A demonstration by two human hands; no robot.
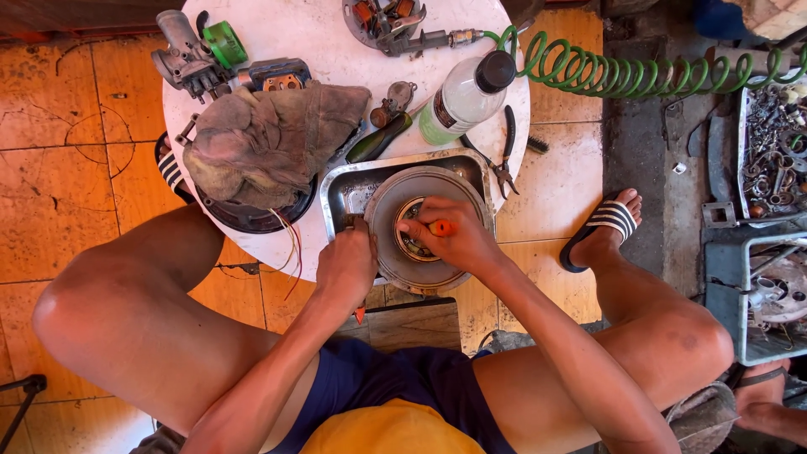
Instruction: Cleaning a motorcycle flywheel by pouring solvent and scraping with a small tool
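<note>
The right hand (450,235) was closed around an orange-handled tool (440,227), its tip pressed into the hub of a round metal disc (395,197). The left hand (346,265) was clamped on the disc's left rim, fingers curled over the edge, with a second orange tool tip (360,314) showing below the wrist. The disc lay in a steel tray (345,181) at the near edge of a round white bench (311,34). Left of the tray, a dirty rag (269,139) covered a dark round cover (252,217). Farther off stood a plastic bottle (465,97) with green liquid, pliers (506,155) to its right, a carburettor (187,59) at the far left, and a green coiled hose (605,74) running off to the right.
</note>
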